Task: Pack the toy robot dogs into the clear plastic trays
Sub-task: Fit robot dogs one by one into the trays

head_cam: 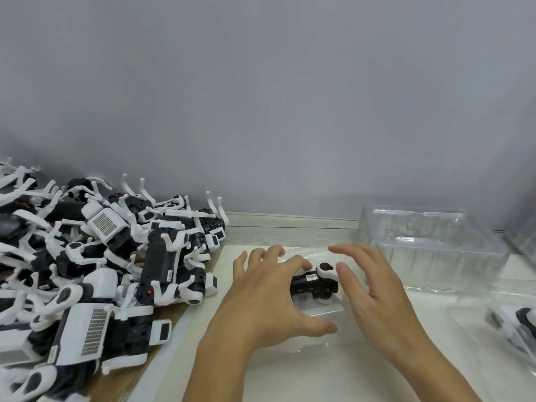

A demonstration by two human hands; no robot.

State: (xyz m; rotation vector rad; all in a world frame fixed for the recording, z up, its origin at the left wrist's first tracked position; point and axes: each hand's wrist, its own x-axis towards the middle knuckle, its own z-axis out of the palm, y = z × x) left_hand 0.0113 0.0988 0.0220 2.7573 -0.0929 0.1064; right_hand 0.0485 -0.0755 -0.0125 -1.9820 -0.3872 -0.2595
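Toy robot dog in a clear tray at centre frame.
The left hand [269,288] touches the toy robot dog [314,282] with loosely curved fingers; the right hand [368,282] hovers open above the clear tray [322,311]; a pile of dogs [95,256] fills the left.

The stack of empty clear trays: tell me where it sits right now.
In the head view, the stack of clear trays sits at the right rear of the table, against the grey wall, just beyond the right hand and the toy dog being packed.
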